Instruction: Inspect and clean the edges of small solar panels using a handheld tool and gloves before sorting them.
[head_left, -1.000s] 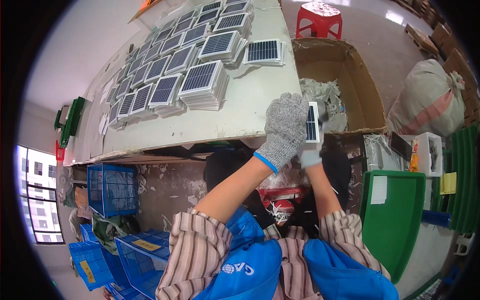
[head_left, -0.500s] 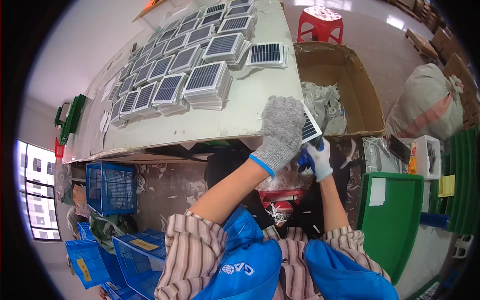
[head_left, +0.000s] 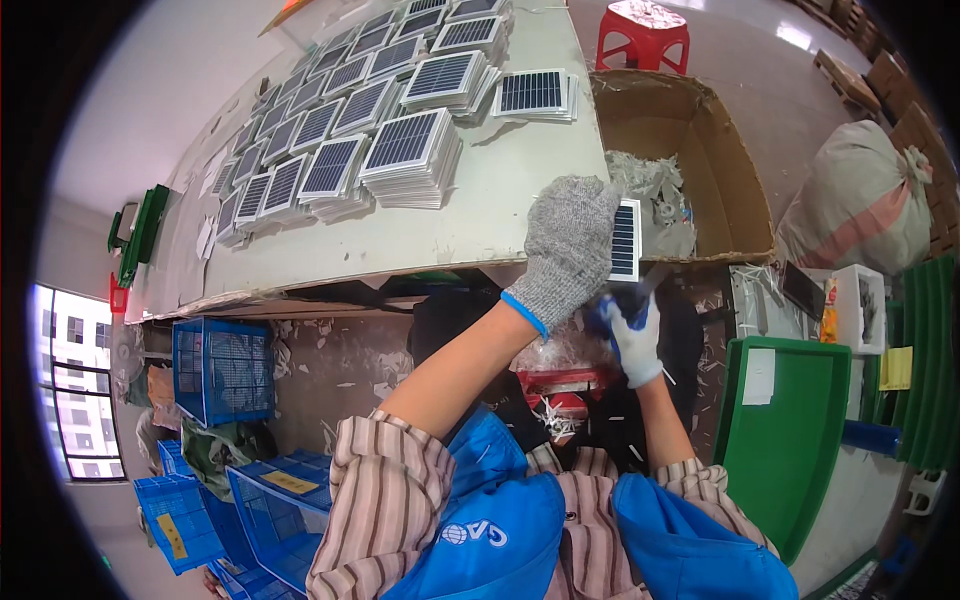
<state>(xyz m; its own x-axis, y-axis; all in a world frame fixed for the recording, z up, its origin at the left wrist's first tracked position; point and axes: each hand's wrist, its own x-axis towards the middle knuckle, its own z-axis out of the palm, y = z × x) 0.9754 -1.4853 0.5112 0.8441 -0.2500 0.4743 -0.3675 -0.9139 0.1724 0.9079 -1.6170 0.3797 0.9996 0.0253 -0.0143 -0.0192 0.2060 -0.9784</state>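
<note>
My left hand [head_left: 570, 235], in a grey knitted glove with a blue cuff, is closed on a small solar panel [head_left: 625, 240]. The panel stands upright at the table's front edge, its dark cells and white border showing past my fingers. Just below it is my right hand [head_left: 634, 335], in a white glove with blue-coated fingers. Those fingers are curled together by a dark, blurred shape that I cannot make out. Many stacks of solar panels [head_left: 408, 140] cover the far left of the table, and a lower stack [head_left: 532, 92] lies apart to their right.
An open cardboard box [head_left: 735, 190] with white scraps [head_left: 652, 190] adjoins the table [head_left: 400, 235] on the right. A green tray [head_left: 785, 440] lies at my right, blue crates [head_left: 222, 372] at my left. Beyond the box are a red stool [head_left: 645, 35] and a tied sack [head_left: 850, 200].
The solar panel has turned from slanted to nearly upright in my left hand. My right hand has drawn down, away from the panel's lower edge.
</note>
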